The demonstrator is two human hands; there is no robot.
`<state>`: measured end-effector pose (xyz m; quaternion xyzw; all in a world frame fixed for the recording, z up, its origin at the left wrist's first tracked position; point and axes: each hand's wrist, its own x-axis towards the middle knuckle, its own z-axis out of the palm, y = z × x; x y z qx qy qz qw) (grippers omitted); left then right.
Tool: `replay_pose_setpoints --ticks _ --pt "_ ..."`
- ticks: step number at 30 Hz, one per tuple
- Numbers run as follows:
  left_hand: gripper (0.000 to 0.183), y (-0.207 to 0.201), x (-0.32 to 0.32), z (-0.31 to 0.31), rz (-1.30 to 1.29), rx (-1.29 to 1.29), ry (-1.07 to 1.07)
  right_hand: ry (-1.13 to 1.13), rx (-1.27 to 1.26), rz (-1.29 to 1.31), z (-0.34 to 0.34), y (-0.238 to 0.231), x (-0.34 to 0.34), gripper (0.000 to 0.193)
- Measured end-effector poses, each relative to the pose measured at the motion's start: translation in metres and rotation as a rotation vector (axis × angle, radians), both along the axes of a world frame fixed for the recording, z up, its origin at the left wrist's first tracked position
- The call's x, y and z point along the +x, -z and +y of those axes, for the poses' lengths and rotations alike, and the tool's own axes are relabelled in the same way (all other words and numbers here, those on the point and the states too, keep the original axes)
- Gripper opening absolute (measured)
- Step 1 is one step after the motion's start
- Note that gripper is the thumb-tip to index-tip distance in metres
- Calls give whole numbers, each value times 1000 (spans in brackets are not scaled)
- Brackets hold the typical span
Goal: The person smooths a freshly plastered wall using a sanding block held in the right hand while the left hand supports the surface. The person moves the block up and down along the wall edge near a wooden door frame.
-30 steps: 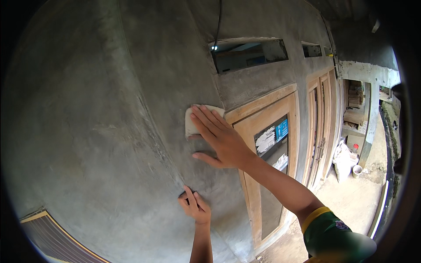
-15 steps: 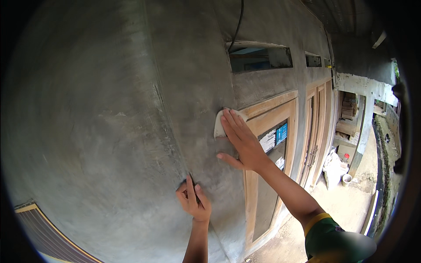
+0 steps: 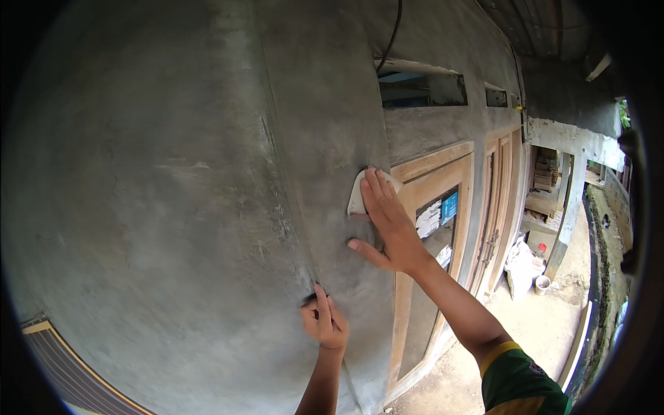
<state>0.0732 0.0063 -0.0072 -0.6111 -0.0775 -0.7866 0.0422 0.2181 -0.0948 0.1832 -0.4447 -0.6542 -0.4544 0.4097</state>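
My left hand (image 3: pixel 326 324) is low on the grey plastered wall (image 3: pixel 159 249), with its index finger pointing up along a vertical seam (image 3: pixel 299 207). Its fingers are closed on a small dark object (image 3: pixel 310 299), mostly hidden, whose kind I cannot make out. Higher and to the right, my right hand (image 3: pixel 391 228) lies flat with fingers stretched and thumb apart. It presses a thin off-white sheet (image 3: pixel 356 198) to the wall beside the upper corner of a wooden frame (image 3: pixel 432 160). Part of the sheet is covered by the fingers.
Right of my hands is a glazed wooden panel with a blue sticker (image 3: pixel 449 208). A narrow opening (image 3: pixel 422 90) and a black cable (image 3: pixel 395 34) are above. Farther right stand a white sack (image 3: pixel 520 266) and a bucket (image 3: pixel 542 283). A striped, yellow-edged panel (image 3: pixel 69 366) is at lower left.
The view has shifted slightly, so the wall appears farther right. My left hand has moved a little down along the seam. My right hand stays against the sheet by the frame corner.
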Motion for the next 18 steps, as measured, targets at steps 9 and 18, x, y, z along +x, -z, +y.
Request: replay_pose_setpoints --ticks 9,18 --pt "43 7 -1 0 26 -27 33 -23 28 20 19 -1 -23 94" --pt "43 5 1 1 4 -12 72 4 34 -26 39 -17 -38 81"
